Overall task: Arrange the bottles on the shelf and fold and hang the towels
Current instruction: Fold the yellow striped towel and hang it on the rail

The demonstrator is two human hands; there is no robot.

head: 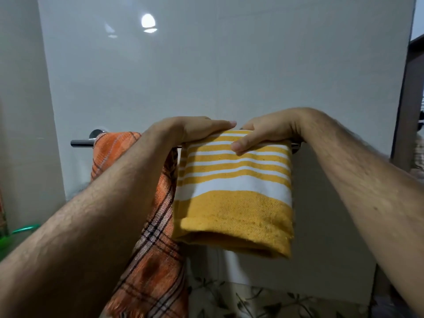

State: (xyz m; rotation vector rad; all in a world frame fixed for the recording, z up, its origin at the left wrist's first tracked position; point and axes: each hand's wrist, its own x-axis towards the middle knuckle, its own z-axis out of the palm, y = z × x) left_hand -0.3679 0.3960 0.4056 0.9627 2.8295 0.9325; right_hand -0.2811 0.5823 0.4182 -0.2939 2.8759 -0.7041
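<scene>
On the rail (81, 142), the yellow towel (234, 193) hangs folded beside the plaid towel (158, 260). The left hand (195, 129) presses flat on its top, while the right hand (263, 136) pinches the fold, probably to keep it even.

Both forearms reach forward; left hand (195, 130) flat, right hand (263, 136) curled.

Glossy white wall (206, 65), lamp reflection (148, 21)

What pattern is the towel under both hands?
Yellow and white stripes on the folded towel, with a solid yellow band at the bottom; head view.
</scene>
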